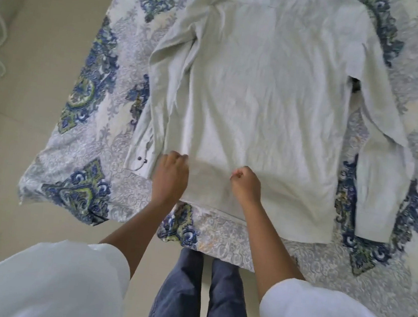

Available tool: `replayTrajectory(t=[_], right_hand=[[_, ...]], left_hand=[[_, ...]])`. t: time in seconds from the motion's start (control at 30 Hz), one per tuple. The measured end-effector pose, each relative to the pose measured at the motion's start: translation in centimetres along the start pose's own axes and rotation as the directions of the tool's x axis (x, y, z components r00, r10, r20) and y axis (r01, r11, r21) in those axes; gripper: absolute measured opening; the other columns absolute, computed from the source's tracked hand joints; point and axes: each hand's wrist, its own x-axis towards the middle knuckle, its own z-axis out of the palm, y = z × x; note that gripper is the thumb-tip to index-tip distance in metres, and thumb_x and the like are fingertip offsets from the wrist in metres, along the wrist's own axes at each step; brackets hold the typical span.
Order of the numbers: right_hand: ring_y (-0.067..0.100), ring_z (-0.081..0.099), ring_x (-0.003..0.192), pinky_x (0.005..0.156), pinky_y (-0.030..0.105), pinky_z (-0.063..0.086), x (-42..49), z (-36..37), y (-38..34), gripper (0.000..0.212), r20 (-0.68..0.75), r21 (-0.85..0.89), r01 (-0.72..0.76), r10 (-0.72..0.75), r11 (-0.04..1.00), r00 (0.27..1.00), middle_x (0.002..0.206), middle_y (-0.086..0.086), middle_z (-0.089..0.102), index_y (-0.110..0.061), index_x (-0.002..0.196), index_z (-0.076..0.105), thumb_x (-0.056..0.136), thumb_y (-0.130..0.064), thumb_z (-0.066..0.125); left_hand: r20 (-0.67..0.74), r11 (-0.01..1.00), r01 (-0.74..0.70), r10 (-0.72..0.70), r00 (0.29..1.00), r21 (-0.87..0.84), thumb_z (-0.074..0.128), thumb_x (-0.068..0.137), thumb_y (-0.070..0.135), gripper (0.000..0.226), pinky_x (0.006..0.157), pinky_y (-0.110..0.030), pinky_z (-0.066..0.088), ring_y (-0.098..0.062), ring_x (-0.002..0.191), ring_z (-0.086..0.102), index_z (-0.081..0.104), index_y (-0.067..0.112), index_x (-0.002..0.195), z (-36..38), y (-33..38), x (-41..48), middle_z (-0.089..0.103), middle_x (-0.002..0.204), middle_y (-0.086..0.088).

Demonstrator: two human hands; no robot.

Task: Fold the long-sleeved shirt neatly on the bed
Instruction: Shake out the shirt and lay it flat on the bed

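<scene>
Seen from the head camera, a pale long-sleeved shirt point(265, 91) lies spread flat on a bed covered with a blue-and-green paisley bedspread point(83, 107), its collar end away from the person and its hem toward them. The person stands at the foot of the bed, both bare forearms reaching over the hem. The left hand point(171, 173) sits at the shirt's lower left edge, fingers curled into the cloth there. The right hand point(246, 186), set apart from it, is balled on the lower middle of the shirt, pinching fabric, and a soft ridge of cloth runs between the two hands. The sleeve on the person's left point(159, 85) lies along the body of the shirt, its cuff with small dark studs point(142, 160) just beside the left hand. The sleeve on the right point(382, 162) bends at the elbow and runs down the bedspread, apart from the hem. Blue trousers point(199, 300) and a beige floor point(22, 137) show below.
</scene>
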Motion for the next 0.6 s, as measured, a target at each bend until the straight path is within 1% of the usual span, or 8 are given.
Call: replayTrajectory(t=[0.1, 0.23, 0.33, 0.4, 0.43, 0.53, 0.57, 0.6], right_hand=[[0.025, 0.060, 0.099, 0.080, 0.031, 0.046, -0.2, 2.8, -1.4, 0.019, 0.074, 0.048, 0.055, -0.059, 0.997, 0.996, 0.110, 0.009, 0.065, -0.008, 0.104, 0.062, 0.090, -0.010, 0.050], [0.026, 0.063, 0.097, 0.083, 0.035, 0.051, -0.3, 5.5, -2.4, 0.019, 0.147, 0.085, 0.085, -0.097, 0.993, 0.984, 0.111, 0.009, 0.065, -0.010, 0.107, 0.060, 0.091, -0.011, 0.052], [0.026, 0.063, 0.096, 0.082, 0.036, 0.050, 0.0, 6.5, -2.9, 0.019, 0.136, 0.046, 0.077, -0.083, 0.996, 0.987, 0.109, 0.008, 0.065, -0.009, 0.106, 0.061, 0.089, -0.010, 0.051], [0.028, 0.063, 0.095, 0.084, 0.039, 0.052, 0.3, 6.7, -3.3, 0.019, 0.141, 0.040, 0.064, -0.069, 0.997, 0.988, 0.107, 0.010, 0.066, -0.009, 0.103, 0.062, 0.088, -0.009, 0.051], [0.029, 0.063, 0.094, 0.084, 0.042, 0.053, 0.4, 6.7, -3.5, 0.018, 0.148, 0.047, 0.062, -0.068, 0.997, 0.987, 0.105, 0.011, 0.066, -0.009, 0.101, 0.062, 0.087, -0.008, 0.051], [0.026, 0.063, 0.082, 0.077, 0.040, 0.052, 0.6, 6.4, -4.4, 0.015, 0.157, 0.060, 0.067, -0.076, 0.996, 0.985, 0.094, 0.009, 0.065, -0.011, 0.095, 0.061, 0.088, -0.006, 0.048], [0.025, 0.062, 0.078, 0.074, 0.039, 0.052, 0.7, 6.3, -4.8, 0.015, 0.155, 0.066, 0.071, -0.080, 0.995, 0.985, 0.091, 0.008, 0.065, -0.012, 0.093, 0.060, 0.088, -0.006, 0.048], [0.024, 0.061, 0.076, 0.071, 0.037, 0.051, 0.7, 6.2, -5.1, 0.015, 0.154, 0.070, 0.075, -0.085, 0.995, 0.984, 0.089, 0.007, 0.064, -0.012, 0.092, 0.060, 0.088, -0.005, 0.047]], left_hand=[[0.008, 0.943, 0.311, -0.312, 0.950, -0.117, 0.054, 0.088, 0.011, 0.032, 0.092, -0.045, 0.043, -0.036, 0.111, 0.045, 0.054, 0.000, 0.119, -0.8, -2.5, 0.1, 0.051, 0.118, -0.018], [-0.037, 0.849, 0.503, -0.515, 0.856, -0.163, 0.058, 0.087, 0.019, 0.051, 0.091, -0.045, 0.043, -0.037, 0.118, 0.040, 0.040, 0.002, 0.133, -1.4, -4.6, 0.6, 0.039, 0.134, -0.018], [0.047, 0.806, 0.566, -0.568, 0.822, -0.172, 0.051, 0.089, 0.017, 0.037, 0.070, -0.039, 0.045, -0.035, 0.105, 0.053, 0.045, 0.006, 0.124, -2.5, -6.1, 2.2, 0.043, 0.129, -0.014], [0.052, 0.839, 0.538, -0.536, 0.843, -0.085, 0.042, 0.090, 0.012, 0.023, 0.066, -0.037, 0.045, -0.032, 0.088, 0.058, 0.054, 0.006, 0.108, -3.6, -7.5, 3.6, 0.051, 0.116, -0.013], [0.006, 0.819, 0.560, -0.564, 0.826, -0.127, 0.040, 0.091, 0.010, 0.022, 0.066, -0.037, 0.048, -0.030, 0.083, 0.059, 0.055, 0.005, 0.106, -4.4, -8.3, 4.6, 0.054, 0.113, -0.012], [-0.121, 0.626, 0.665, -0.759, 0.640, -0.408, 0.040, 0.093, 0.006, 0.020, 0.064, -0.032, 0.047, -0.022, 0.081, 0.057, 0.053, 0.006, 0.108, -7.8, -10.4, 7.3, 0.056, 0.115, -0.009], [-0.160, 0.601, 0.672, -0.784, 0.599, -0.433, 0.041, 0.092, 0.004, 0.022, 0.067, -0.033, 0.043, -0.023, 0.086, 0.055, 0.051, 0.006, 0.112, -8.7, -10.9, 7.8, 0.051, 0.121, -0.008], [-0.188, 0.627, 0.674, -0.771, 0.608, -0.391, 0.042, 0.090, 0.001, 0.030, 0.071, -0.034, 0.042, -0.026, 0.097, 0.053, 0.047, 0.005, 0.119, -9.3, -11.1, 8.0, 0.045, 0.129, -0.010]])
